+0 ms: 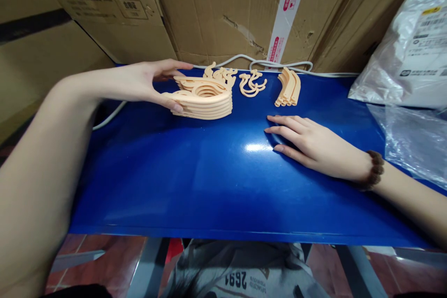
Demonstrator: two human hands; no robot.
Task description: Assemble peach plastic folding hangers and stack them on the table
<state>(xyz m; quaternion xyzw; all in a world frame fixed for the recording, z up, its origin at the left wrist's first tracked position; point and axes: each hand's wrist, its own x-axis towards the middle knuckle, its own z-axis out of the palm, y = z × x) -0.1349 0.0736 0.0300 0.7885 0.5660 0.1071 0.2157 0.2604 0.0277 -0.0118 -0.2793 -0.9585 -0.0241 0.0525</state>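
Note:
At the left end of a stack of peach plastic hanger-like pieces (206, 107), my left hand (159, 81) has its thumb against the near side and its fingers around the far side, partly hidden. The stacked pieces are flat and curved, with an oval opening. My right hand (300, 142) rests palm down on the blue tabletop, fingers spread, holding nothing. Beyond it stands a bundle of curved peach bars (289, 87). Small peach hooks (252, 84) lie between the bundle and the stack, and more curved peach pieces (220, 73) are behind the stack.
Large cardboard boxes (216, 14) form a wall behind the blue table (195, 186). A white cable (237, 57) runs along the back edge. On the right are a white labelled plastic bag (401, 65) and clear plastic film (415, 139).

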